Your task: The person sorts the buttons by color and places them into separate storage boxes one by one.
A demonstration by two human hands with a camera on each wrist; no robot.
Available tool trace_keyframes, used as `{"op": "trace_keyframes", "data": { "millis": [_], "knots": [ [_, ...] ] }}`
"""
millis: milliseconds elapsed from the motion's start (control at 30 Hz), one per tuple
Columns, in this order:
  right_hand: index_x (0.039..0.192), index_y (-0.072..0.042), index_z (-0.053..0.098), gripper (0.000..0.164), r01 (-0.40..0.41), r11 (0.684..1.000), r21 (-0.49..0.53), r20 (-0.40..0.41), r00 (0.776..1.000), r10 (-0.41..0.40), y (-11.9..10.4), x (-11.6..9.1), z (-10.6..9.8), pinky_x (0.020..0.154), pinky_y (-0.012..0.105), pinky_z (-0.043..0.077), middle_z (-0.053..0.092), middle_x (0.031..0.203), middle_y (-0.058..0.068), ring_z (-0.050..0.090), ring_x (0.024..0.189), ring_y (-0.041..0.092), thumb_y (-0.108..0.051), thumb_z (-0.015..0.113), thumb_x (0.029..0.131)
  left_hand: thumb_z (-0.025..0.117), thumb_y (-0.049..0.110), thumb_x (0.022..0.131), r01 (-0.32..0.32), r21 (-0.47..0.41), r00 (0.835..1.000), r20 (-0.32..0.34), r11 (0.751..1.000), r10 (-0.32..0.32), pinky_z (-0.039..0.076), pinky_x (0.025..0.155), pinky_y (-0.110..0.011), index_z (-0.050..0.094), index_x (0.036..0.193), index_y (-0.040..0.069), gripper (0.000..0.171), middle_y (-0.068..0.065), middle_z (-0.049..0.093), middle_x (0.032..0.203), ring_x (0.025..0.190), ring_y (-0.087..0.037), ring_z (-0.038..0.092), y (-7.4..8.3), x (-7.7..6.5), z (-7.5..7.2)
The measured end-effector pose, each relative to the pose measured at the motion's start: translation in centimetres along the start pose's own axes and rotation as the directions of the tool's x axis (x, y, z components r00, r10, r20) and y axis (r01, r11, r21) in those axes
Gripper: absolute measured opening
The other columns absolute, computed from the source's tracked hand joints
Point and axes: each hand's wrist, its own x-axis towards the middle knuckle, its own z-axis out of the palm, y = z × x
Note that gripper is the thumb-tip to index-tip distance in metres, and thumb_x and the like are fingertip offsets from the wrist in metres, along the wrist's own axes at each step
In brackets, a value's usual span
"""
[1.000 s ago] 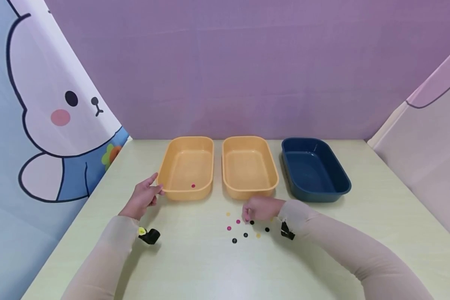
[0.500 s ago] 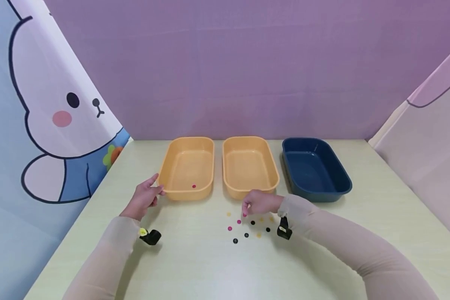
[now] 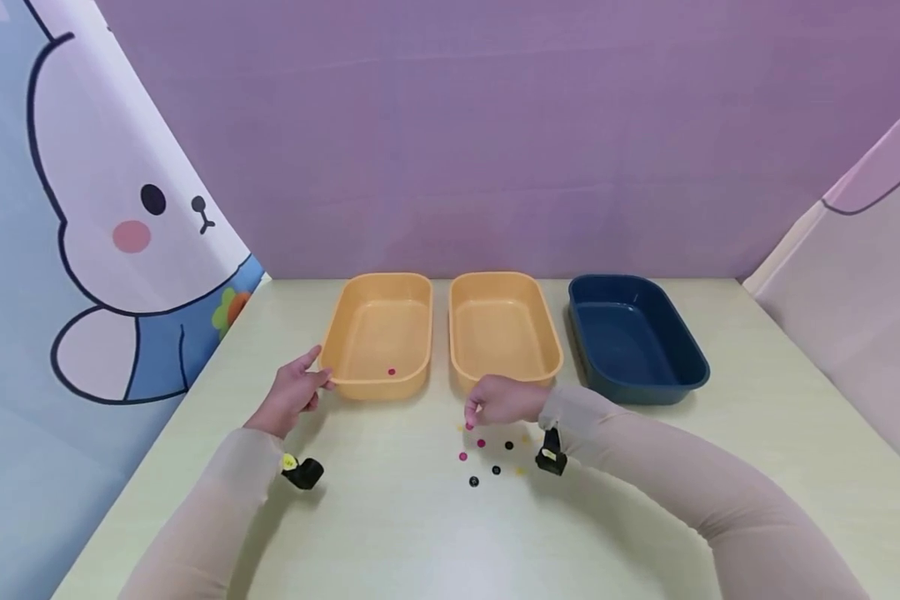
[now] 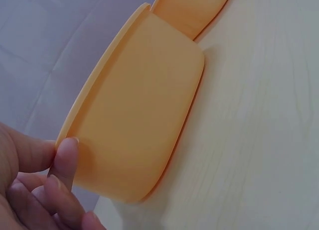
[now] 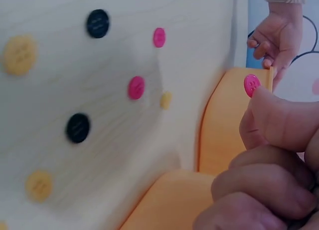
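Note:
Between thumb and fingertip my right hand (image 3: 504, 400) pinches a pink button (image 5: 252, 85), held above the table in front of the middle tray. My left hand (image 3: 292, 393) grips the near left corner of the left orange tray (image 4: 134, 105), thumb and finger on its rim. One pink button (image 3: 392, 372) lies inside that tray. Below my right hand, loose buttons are spread on the table: pink ones (image 5: 136, 87), black ones (image 5: 78, 128) and yellow ones (image 5: 39, 185). Part of the spread is hidden by the right hand and sleeve in the head view.
A second orange tray (image 3: 504, 384) stands in the middle, and a dark blue tray (image 3: 645, 393) to its right. All three stand in a row along the back of the pale table (image 3: 390, 517). A purple cloth (image 3: 450, 142) hangs behind them.
My right hand has lifted a pink button off the table and moved left with it. The left hand keeps its hold on the left tray's corner.

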Motion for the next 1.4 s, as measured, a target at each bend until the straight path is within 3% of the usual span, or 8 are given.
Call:
{"op": "trace_keyframes", "data": {
  "millis": [667,833,1000,1100,1167,1233,1333,1400],
  "knots": [
    [0.081,-0.006,0.069,0.013,0.005,0.999,0.033,-0.054,0.999,-0.003,-2.6,2.7,-2.0,0.084,0.029,0.042,0.067,0.087,-0.001,0.054,0.082,0.011,0.000,0.061,0.089,0.046,0.012,0.101,0.034,0.011,0.999,-0.018,0.999,-0.034,0.034,0.049,-0.021,0.014,0.154,0.010,0.062,0.011,0.060,0.065,0.047,-0.007,0.037,0.4,0.1,0.1],
    [0.078,-0.008,0.068,0.014,0.040,0.997,0.067,-0.070,0.997,-0.036,-2.8,3.7,-2.5,0.080,0.028,0.042,0.067,0.085,-0.002,0.054,0.079,0.012,-0.001,0.062,0.088,0.046,0.014,0.101,0.047,0.046,0.999,-0.025,0.998,-0.046,0.035,0.051,-0.022,0.014,0.154,0.011,0.062,0.010,0.060,0.067,0.049,-0.008,0.037,0.2,0.0,0.1],
    [0.085,-0.002,0.069,0.009,-0.001,0.995,0.101,-0.105,0.994,0.012,-3.2,4.6,-2.6,0.084,0.029,0.041,0.069,0.089,0.000,0.054,0.082,0.010,-0.005,0.062,0.091,0.046,0.014,0.101,0.043,0.053,0.999,-0.025,0.998,-0.041,0.035,0.051,-0.022,0.014,0.154,0.011,0.062,0.009,0.061,0.069,0.048,-0.009,0.038,0.0,0.0,0.2],
    [0.089,0.000,0.069,0.010,-0.026,0.987,0.159,-0.123,0.991,0.046,-3.7,5.0,-2.6,0.071,0.028,0.040,0.067,0.089,0.006,0.046,0.064,0.009,-0.006,0.062,0.092,0.047,0.014,0.101,0.041,0.048,0.998,-0.038,0.998,-0.039,0.035,0.050,-0.022,0.015,0.154,0.011,0.062,0.010,0.061,0.068,0.048,-0.008,0.037,0.0,0.0,0.3],
    [0.089,0.000,0.069,0.010,-0.029,0.982,0.185,-0.142,0.988,0.055,-3.9,5.4,-2.7,0.069,0.026,0.038,0.066,0.089,0.007,0.043,0.063,0.007,-0.006,0.062,0.093,0.047,0.013,0.101,0.037,0.041,0.998,-0.044,0.998,-0.035,0.035,0.050,-0.022,0.015,0.154,0.011,0.062,0.010,0.061,0.067,0.047,-0.008,0.037,-0.1,0.0,0.2],
    [0.088,0.000,0.068,0.009,-0.025,0.978,0.206,-0.162,0.985,0.060,-4.2,5.8,-2.9,0.071,0.026,0.040,0.066,0.090,0.009,0.046,0.066,0.009,-0.005,0.062,0.092,0.047,0.013,0.101,0.032,0.034,0.999,-0.044,0.999,-0.030,0.035,0.050,-0.022,0.015,0.154,0.010,0.062,0.011,0.061,0.066,0.047,-0.008,0.037,0.0,0.0,0.3],
    [0.087,0.001,0.068,0.009,-0.004,0.983,0.184,-0.194,0.980,0.040,-4.6,6.4,-3.1,0.085,0.027,0.043,0.069,0.095,0.007,0.054,0.086,0.011,-0.003,0.062,0.091,0.047,0.013,0.101,0.028,0.029,0.999,-0.044,0.999,-0.026,0.035,0.050,-0.022,0.015,0.154,0.010,0.062,0.011,0.061,0.066,0.047,-0.008,0.038,0.0,0.0,0.5],
    [0.086,0.002,0.069,0.009,0.004,0.986,0.165,-0.211,0.977,0.031,-4.7,6.9,-3.2,0.084,0.028,0.043,0.069,0.095,0.008,0.055,0.088,0.014,-0.002,0.063,0.091,0.047,0.013,0.101,0.032,0.027,0.998,-0.047,0.999,-0.031,0.035,0.050,-0.022,0.016,0.154,0.010,0.062,0.010,0.061,0.067,0.048,-0.008,0.038,0.0,0.0,0.6]
  ]
}}
